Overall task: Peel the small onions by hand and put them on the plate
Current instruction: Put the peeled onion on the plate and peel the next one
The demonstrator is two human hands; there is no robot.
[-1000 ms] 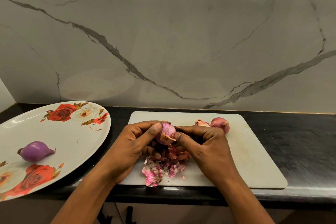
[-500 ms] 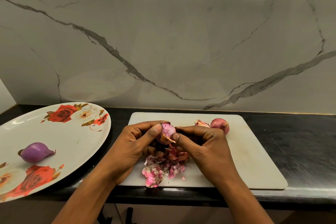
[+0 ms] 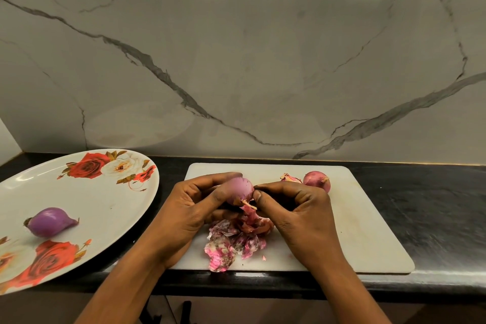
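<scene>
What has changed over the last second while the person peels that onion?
Little: the left hand turned the held onion slightly, so more bare purple surface shows; the right hand keeps pinching skin at its root end. The plate, peeled onion, peel pile and unpeeled onion stayed put.

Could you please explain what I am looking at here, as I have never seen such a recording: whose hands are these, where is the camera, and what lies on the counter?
There is no machine here. A person works with bare hands, and the single picture comes from a camera worn on the head, looking forward and down. The left hand grips a small onion above a white cutting board. The right hand pinches the skin at the onion's lower end. Torn peels lie piled on the board beneath. An unpeeled onion sits near the board's far edge, beside a scrap I cannot identify. On the left, a flowered plate holds one peeled onion. Everything rests on a black counter before a marbled wall.
</scene>
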